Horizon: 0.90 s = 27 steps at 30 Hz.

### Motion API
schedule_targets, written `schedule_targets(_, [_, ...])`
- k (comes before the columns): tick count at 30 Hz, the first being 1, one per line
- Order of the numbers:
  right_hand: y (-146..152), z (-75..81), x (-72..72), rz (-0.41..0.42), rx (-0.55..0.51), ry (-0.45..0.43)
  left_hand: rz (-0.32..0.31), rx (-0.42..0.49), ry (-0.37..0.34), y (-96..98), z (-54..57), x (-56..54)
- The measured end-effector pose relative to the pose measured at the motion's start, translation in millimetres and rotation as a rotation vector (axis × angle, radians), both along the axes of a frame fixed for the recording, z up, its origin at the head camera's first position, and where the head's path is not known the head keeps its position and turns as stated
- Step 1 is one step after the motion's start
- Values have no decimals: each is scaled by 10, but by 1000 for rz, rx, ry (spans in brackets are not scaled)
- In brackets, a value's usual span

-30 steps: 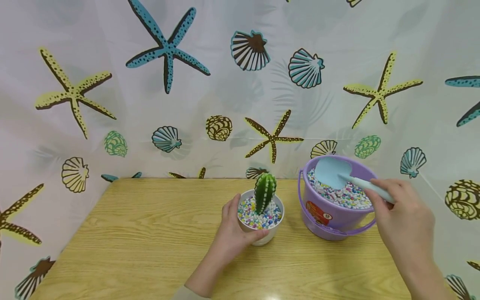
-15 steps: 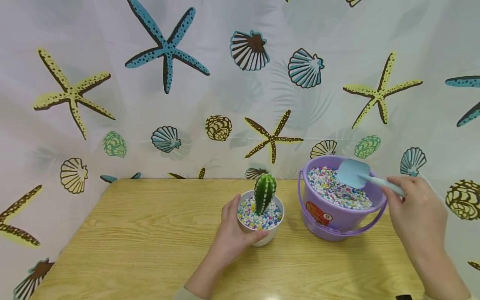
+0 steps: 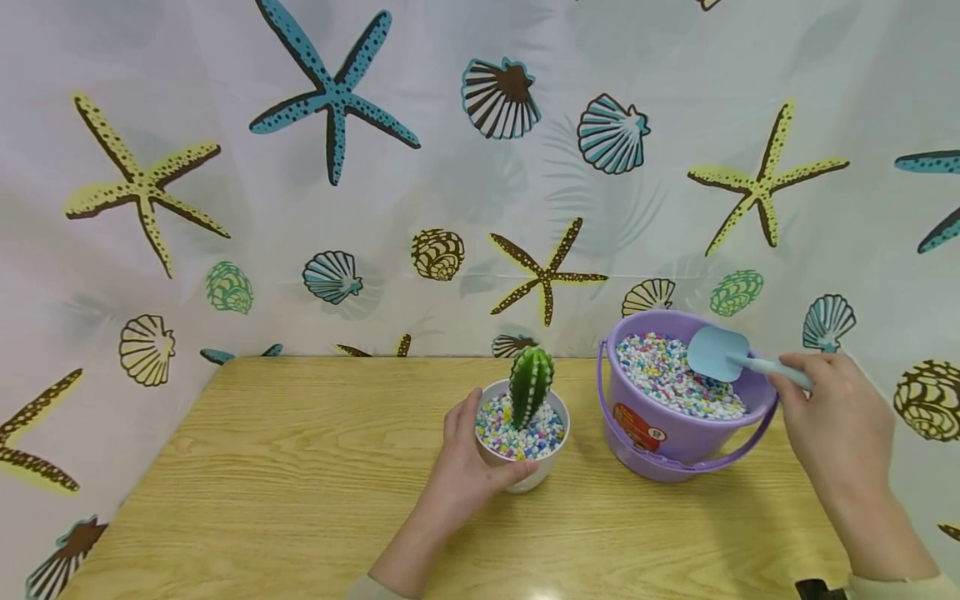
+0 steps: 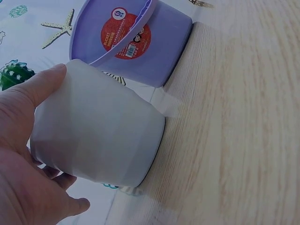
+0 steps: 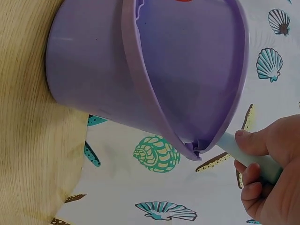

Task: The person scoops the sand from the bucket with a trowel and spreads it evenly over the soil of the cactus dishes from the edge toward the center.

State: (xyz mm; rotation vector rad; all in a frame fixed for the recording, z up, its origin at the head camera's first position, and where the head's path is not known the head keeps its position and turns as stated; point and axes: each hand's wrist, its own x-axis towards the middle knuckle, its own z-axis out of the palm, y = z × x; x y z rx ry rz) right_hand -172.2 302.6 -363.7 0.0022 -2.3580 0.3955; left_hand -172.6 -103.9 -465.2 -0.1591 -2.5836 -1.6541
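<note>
A white pot (image 3: 531, 477) of multicoloured pebbles, with a green cactus (image 3: 531, 385) upright in it, stands on the wooden table. My left hand (image 3: 468, 479) grips this pot, thumb across the near side and fingers round the left; the left wrist view shows its smooth white wall (image 4: 98, 126). To the right, my right hand (image 3: 843, 433) holds the handle of a light blue toy shovel (image 3: 717, 353). The blade lies over the pebbles (image 3: 667, 375) inside a purple bucket (image 3: 678, 442), near its right wall. In the right wrist view the bucket wall hides the blade, leaving the handle (image 5: 262, 164) visible.
The bucket's handle (image 3: 712, 463) hangs down across its front, above a red label (image 3: 637, 427). Behind the table (image 3: 300, 467) hangs a white curtain (image 3: 450, 183) printed with starfish and shells. A small black object (image 3: 817, 590) shows by the right sleeve.
My right hand has moved right with the shovel, shifting the blade from the bucket's middle towards its right wall. The bucket handle has swung a little right. My left hand and pot stay put.
</note>
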Motion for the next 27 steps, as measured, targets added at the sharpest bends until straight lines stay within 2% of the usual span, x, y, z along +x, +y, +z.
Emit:
schedule_targets(11, [69, -25, -31, 14, -22, -66, 1, -1, -7, 5, 7, -2])
schedule_targets(27, [128, -6, -54, 34, -37, -249, 0, -1, -8, 0, 9, 1])
